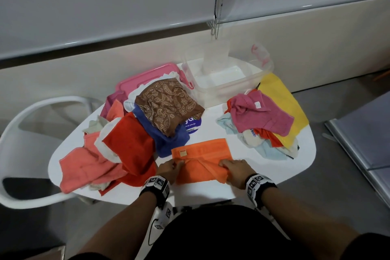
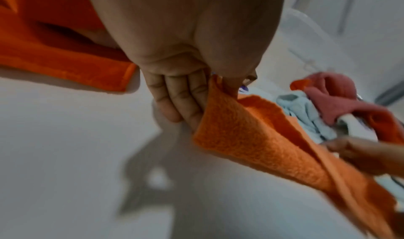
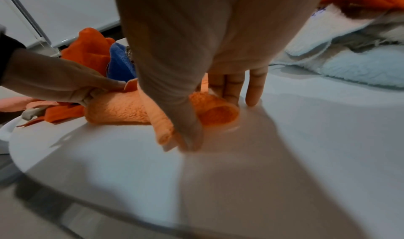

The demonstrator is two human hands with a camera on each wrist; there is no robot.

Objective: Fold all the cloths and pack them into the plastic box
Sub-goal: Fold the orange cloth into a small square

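Early on: left hand point(image 1: 169, 169) and right hand point(image 1: 236, 168) pinch the orange cloth point(image 1: 202, 159) mid-fold at lower centre; plastic box point(image 1: 226, 74) empty, heaps unfolded.

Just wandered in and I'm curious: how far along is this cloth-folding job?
Barely started. Done: nothing; the plastic box looks empty. In hand: the left hand and right hand each pinch an edge of the orange towel, folding it over on the table. Left: both unfolded heaps, around the brown paisley cloth and the pink cloth.
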